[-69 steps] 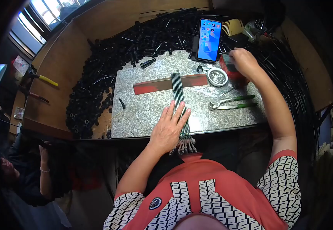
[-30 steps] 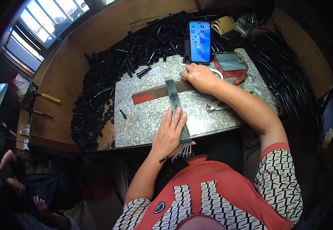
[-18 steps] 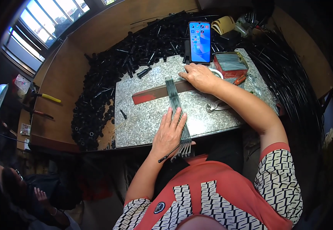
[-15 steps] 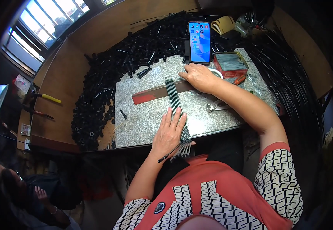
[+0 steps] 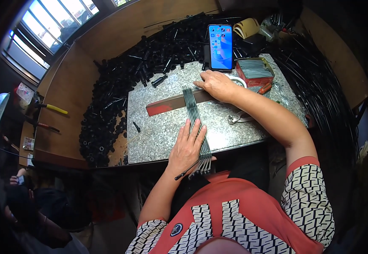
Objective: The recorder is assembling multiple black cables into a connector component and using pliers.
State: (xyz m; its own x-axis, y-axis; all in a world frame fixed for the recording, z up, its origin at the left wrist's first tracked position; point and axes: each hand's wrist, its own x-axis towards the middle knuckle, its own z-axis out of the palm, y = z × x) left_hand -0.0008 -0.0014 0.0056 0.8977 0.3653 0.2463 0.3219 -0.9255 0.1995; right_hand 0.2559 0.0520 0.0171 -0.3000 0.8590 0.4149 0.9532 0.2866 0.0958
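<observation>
My left hand lies over a row of thin dark rods, its fingers stretched along them on top. The thumb tip shows on the far side of the row, so the rods are held between thumb and fingers. Their upper part crosses a flat brown bar with a red end; their lower ends fan out past the table edge. One rod with a black tip sticks out to the left. My right hand is closed just right of the rods' upper ends, over the bar; whatever its fingers pinch is hidden.
A stone slab carries pliers, an orange-handled tool, a white round dish and a red box of thin pieces. A lit phone stands behind. Black parts heap left; long black rods lie right.
My right hand has shifted slightly left toward the rods' upper ends. The left hand and the rods stay put. At the lower left, another person has moved their head and hand.
</observation>
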